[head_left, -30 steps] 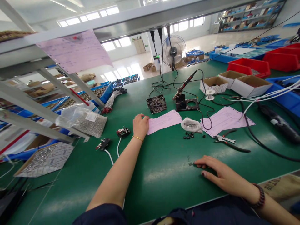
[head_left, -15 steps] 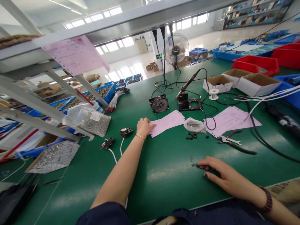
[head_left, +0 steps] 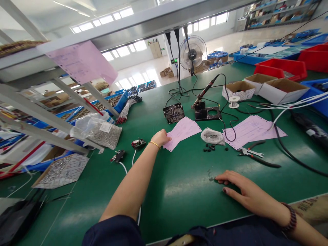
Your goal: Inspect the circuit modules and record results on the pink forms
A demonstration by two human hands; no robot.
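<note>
My left hand [head_left: 161, 137] is closed on the left edge of a pink paper sheet [head_left: 174, 139] with printed lines, thumb over the top. A second pink sheet [head_left: 191, 128] shows beneath or beside it, fanned out at an angle. My right hand [head_left: 241, 189] rests on the green tabletop [head_left: 189, 191], holding nothing, fingers loosely stretched and apart. Left of my left hand are two small wired parts with prongs, a red and black one [head_left: 138, 144] and a black one [head_left: 118, 156]. Small black pieces [head_left: 210, 147] lie beside a clear bag of small parts [head_left: 212, 136].
A small square fan [head_left: 174, 113] and a soldering iron [head_left: 205, 90] in its stand [head_left: 208, 112] are behind the papers. Pliers [head_left: 258, 159], an open-end wrench [head_left: 252, 153] and more pink paper [head_left: 252, 131] lie at right. A bag of metal parts [head_left: 107, 135] sits left.
The pink paper under my left hand has turned and spread into two angled sheets. My left hand has changed from lying over the edge to gripping it. My right hand stays put.
</note>
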